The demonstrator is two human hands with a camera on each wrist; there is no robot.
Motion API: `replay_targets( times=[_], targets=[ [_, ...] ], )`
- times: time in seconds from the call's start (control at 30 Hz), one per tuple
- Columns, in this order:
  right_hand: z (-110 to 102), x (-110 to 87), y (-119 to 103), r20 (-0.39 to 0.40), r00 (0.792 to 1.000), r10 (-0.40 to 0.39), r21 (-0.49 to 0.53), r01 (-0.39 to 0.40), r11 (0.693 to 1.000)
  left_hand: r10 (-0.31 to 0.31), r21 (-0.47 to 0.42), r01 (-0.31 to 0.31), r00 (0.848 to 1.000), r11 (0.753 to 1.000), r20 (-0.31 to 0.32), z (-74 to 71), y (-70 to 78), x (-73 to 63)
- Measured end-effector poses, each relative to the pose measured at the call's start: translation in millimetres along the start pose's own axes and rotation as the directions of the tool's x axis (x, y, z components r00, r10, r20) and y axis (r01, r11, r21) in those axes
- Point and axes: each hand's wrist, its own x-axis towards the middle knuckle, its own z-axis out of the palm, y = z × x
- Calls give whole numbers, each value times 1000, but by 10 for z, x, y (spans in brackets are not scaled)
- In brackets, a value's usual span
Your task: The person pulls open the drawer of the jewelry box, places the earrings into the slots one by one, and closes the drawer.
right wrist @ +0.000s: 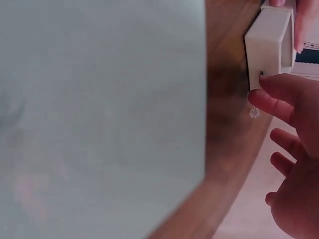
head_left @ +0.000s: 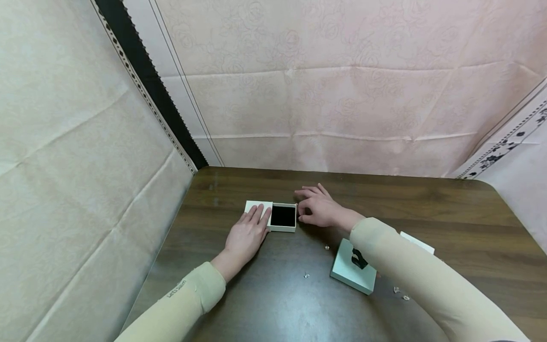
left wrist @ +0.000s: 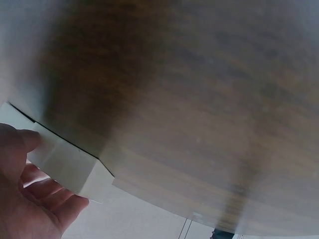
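A small white slide-out jewelry box [head_left: 283, 228] lies near the table's far edge, its drawer partly out and showing a black pad [head_left: 283, 216]. My left hand [head_left: 248, 235] holds the outer sleeve, fingers across the top. In the left wrist view, the thumb [left wrist: 31, 139] presses the side of that box. At the drawer's end, my right hand [head_left: 320, 209] has thumb and index finger pinched close around a small dark spot on the end wall; the other fingers stay loosely bent. Just below that index fingertip shows a sparkling stone piece [right wrist: 254, 113].
Under the right forearm lies a mint-green box [head_left: 352, 270] with a black bow; a white piece [head_left: 416, 242] shows behind the sleeve. Small jewelry pieces lie scattered: one [head_left: 326, 247] beside the green box, another [head_left: 306, 275] nearer, and two [head_left: 406, 298] to the right.
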Motion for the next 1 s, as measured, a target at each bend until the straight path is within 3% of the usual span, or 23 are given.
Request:
replay_targets(
  times=[0.47, 1.0],
  targets=[
    [-314, 5, 150, -90, 996, -7, -41, 3, 999, -4, 2, 4, 1000, 1000, -18, -9, -15, 10],
    [-112, 212, 226, -48, 998, -45, -101, 40, 994, 3, -10, -3, 1000, 1000, -29, -2, 9, -12]
  ],
)
